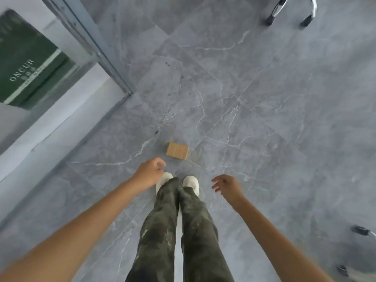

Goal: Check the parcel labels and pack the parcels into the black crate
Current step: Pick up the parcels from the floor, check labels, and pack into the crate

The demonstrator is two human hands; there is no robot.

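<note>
A small brown cardboard parcel (177,150) lies flat on the grey marble floor, just ahead of my feet. My left hand (150,172) hangs below and to the left of it, fingers loosely curled, holding nothing. My right hand (226,185) is lower and to the right of the parcel, fingers spread and empty. Neither hand touches the parcel. No label shows on its visible face. The black crate is not in view.
My legs in camouflage trousers and white shoes (177,183) stand in the middle. A glass door frame (97,51) with a green sign (28,66) runs along the left. Chrome chair legs on castors (293,15) are top right, more castors (360,231) bottom right.
</note>
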